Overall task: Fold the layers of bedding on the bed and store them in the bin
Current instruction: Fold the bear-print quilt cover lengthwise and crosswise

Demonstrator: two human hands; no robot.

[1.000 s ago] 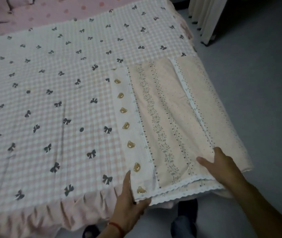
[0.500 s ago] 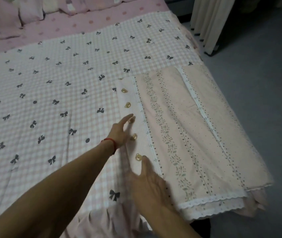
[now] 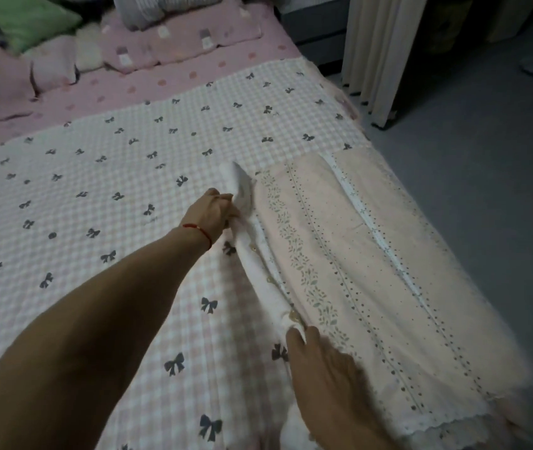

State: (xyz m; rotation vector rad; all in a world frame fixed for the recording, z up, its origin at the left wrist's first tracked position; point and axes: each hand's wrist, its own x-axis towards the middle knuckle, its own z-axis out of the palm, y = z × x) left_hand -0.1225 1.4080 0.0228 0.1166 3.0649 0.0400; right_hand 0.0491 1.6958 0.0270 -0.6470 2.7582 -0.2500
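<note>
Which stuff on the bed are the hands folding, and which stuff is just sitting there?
Part of the job:
- peach folded sheet with lace trim, its white edge lifted
- left hand and right hand, both gripping that edge
- white checked blanket with dark bows, another layer, underneath

Just lying about:
- green pillow
- pink patterned pillow
- pale curtain

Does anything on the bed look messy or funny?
Only the folded sheet: its white left edge is bunched and lifted off the checked blanket, because the left hand and right hand grip it. Nothing looks torn or spilled.
</note>
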